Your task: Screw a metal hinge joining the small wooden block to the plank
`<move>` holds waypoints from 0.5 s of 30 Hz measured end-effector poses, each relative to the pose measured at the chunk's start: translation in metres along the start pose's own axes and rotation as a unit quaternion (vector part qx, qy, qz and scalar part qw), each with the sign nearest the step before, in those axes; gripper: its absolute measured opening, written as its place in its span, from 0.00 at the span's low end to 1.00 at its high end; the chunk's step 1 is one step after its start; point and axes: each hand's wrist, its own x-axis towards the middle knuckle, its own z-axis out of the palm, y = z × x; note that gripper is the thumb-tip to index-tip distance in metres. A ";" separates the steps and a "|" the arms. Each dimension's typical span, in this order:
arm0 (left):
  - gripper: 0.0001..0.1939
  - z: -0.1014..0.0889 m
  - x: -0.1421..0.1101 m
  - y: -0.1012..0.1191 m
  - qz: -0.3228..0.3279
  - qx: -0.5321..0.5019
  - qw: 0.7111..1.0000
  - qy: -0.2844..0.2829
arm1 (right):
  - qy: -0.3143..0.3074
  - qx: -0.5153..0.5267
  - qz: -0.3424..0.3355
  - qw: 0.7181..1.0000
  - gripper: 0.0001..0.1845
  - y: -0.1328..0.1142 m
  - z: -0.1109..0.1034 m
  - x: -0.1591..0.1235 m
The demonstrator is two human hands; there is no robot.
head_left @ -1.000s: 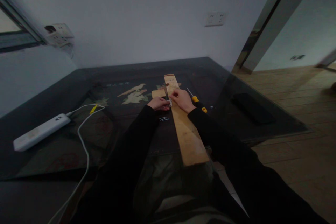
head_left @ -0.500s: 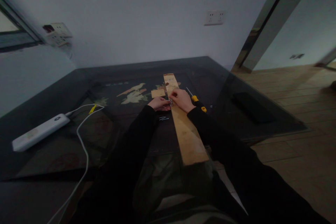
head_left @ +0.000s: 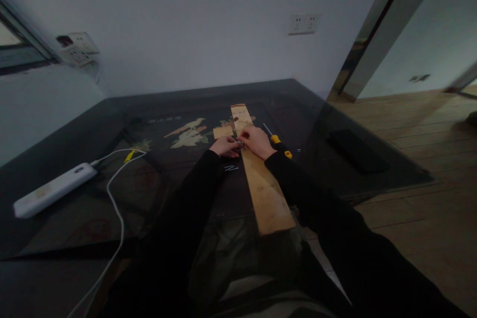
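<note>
A long wooden board (head_left: 266,194) lies lengthwise on the dark table, its near end jutting past the edge toward me. My left hand (head_left: 225,146) is at the board's left side, fingers closed on a small shiny metal piece (head_left: 240,145) too small to name. Over the board, my right hand (head_left: 256,140) pinches at the same spot; what its fingertips hold is hidden. Just beyond my left hand lies a small square wood block (head_left: 222,132). Several screws or nails (head_left: 231,168) rest on the table below that hand. A yellow-and-black screwdriver (head_left: 280,145) lies right of my right hand.
A white power strip (head_left: 55,190) with a white cable (head_left: 118,208) and yellow tag occupies the table's left. On the right side sits a dark flat object (head_left: 357,151). Behind the table (head_left: 179,194) rises a wall with a socket plate (head_left: 303,24).
The view has shifted very slightly. Both hands stay together at the board's left edge, with only tiny finger movement.
</note>
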 end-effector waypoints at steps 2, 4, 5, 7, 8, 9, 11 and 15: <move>0.12 0.002 -0.002 0.002 0.016 0.009 1.000 0.014 | 0.000 -0.003 0.000 1.000 0.09 0.000 0.000 0.000; 0.12 0.003 -0.003 0.002 0.031 0.007 0.999 0.012 | 0.000 -0.005 0.000 1.000 0.09 0.000 -0.001 0.000; 0.13 0.003 -0.003 0.002 0.036 0.003 0.999 0.010 | -0.001 -0.005 0.001 1.000 0.09 0.000 -0.001 0.000; 0.13 0.003 -0.003 0.002 0.040 -0.002 0.999 0.011 | -0.004 -0.003 0.002 1.000 0.09 0.000 -0.001 0.000; 0.13 0.003 -0.003 0.003 0.039 -0.001 0.999 0.014 | -0.005 -0.001 0.002 1.000 0.09 0.001 -0.001 0.000; 0.13 0.003 -0.004 0.003 0.037 0.005 0.999 0.017 | -0.006 0.001 0.001 1.000 0.09 0.001 0.000 0.000; 0.11 0.003 -0.005 0.005 0.033 0.022 0.999 0.021 | -0.006 0.002 0.000 1.000 0.09 0.002 0.000 0.001; 0.09 0.005 -0.008 0.007 0.016 0.043 0.998 0.031 | -0.013 -0.003 0.001 1.000 0.10 0.001 -0.001 0.001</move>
